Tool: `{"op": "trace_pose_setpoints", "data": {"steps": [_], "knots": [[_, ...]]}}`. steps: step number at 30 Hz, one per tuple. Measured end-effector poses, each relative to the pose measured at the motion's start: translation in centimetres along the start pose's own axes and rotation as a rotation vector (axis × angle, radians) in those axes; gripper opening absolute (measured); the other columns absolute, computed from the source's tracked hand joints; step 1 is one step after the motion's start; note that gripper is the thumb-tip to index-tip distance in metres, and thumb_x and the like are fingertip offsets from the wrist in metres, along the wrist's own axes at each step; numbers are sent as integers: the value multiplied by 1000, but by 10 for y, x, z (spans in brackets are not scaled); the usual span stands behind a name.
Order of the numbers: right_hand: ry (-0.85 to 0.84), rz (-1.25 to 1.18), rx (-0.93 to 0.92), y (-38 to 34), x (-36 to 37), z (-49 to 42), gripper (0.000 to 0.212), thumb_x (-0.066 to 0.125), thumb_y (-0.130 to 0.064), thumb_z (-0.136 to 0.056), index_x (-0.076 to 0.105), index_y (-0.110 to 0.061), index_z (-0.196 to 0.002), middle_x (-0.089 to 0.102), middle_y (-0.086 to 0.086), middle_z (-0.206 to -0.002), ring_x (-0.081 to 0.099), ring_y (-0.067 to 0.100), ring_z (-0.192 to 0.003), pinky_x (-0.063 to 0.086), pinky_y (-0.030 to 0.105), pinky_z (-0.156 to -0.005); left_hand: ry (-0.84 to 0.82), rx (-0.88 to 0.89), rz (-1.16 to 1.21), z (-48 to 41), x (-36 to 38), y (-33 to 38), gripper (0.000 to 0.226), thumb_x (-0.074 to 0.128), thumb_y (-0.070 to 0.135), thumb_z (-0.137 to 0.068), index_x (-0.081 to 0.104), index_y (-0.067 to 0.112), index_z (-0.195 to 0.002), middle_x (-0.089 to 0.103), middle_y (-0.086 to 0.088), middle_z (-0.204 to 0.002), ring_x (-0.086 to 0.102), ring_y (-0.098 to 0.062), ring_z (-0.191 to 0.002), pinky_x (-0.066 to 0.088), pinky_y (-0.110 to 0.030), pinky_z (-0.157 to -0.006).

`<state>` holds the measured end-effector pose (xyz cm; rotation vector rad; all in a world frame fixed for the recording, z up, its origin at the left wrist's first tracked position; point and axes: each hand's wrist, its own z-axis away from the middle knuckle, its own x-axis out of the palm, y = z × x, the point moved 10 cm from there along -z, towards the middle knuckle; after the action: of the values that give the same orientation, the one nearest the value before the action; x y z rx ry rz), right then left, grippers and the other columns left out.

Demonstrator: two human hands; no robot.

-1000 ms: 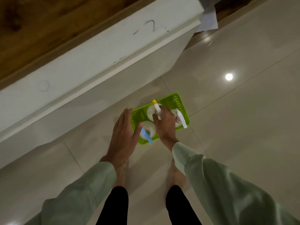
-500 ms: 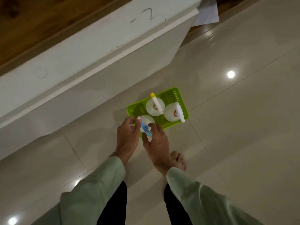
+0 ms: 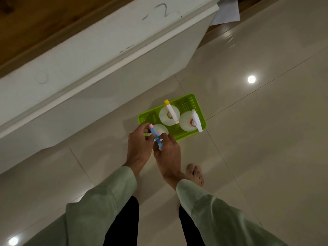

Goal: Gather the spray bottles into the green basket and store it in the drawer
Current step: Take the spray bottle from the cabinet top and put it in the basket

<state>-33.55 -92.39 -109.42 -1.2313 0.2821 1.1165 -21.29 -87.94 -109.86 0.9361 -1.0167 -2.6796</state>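
A green basket [image 3: 188, 102] sits on the tiled floor and holds three white spray bottles standing upright. One has a yellow-tipped nozzle [image 3: 170, 112], one a white nozzle with a red collar [image 3: 192, 122], and one a blue head with a pink tip [image 3: 156, 134] at the basket's near left corner. My left hand [image 3: 139, 148] and my right hand [image 3: 167, 153] both pinch the blue spray head from either side. The body of that bottle is mostly hidden under my fingers.
A white cabinet [image 3: 99, 55] with a closed front runs across the upper left, its lower face just beyond the basket. A sheet of paper [image 3: 226, 12] lies past its right end. My bare foot [image 3: 194, 174] stands on the glossy tiles, close behind my right wrist.
Both hands have pulled back from over the basket to its near left corner and closed around the blue spray head. The other two bottles are now uncovered.
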Motion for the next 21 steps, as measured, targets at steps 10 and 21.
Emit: {"op": "trace_pose_setpoints", "data": {"steps": [10, 21], "knots": [[76, -5, 1, 5, -16, 0, 27, 74, -26, -84, 66, -6, -101, 65, 11, -93, 62, 31, -73, 42, 31, -56, 13, 1, -29, 3, -11, 5, 40, 66, 22, -90, 59, 13, -129, 72, -7, -111, 70, -22, -85, 57, -34, -81], [264, 225, 142, 58, -110, -46, 55, 66, -29, -89, 48, -8, -136, 54, 15, -129, 54, 34, -103, 48, 43, -84, 77, 26, -39, -3, -31, 27, 35, 65, 14, -89, 62, 8, -123, 69, -9, -116, 68, -23, -84, 50, -28, -82]]}}
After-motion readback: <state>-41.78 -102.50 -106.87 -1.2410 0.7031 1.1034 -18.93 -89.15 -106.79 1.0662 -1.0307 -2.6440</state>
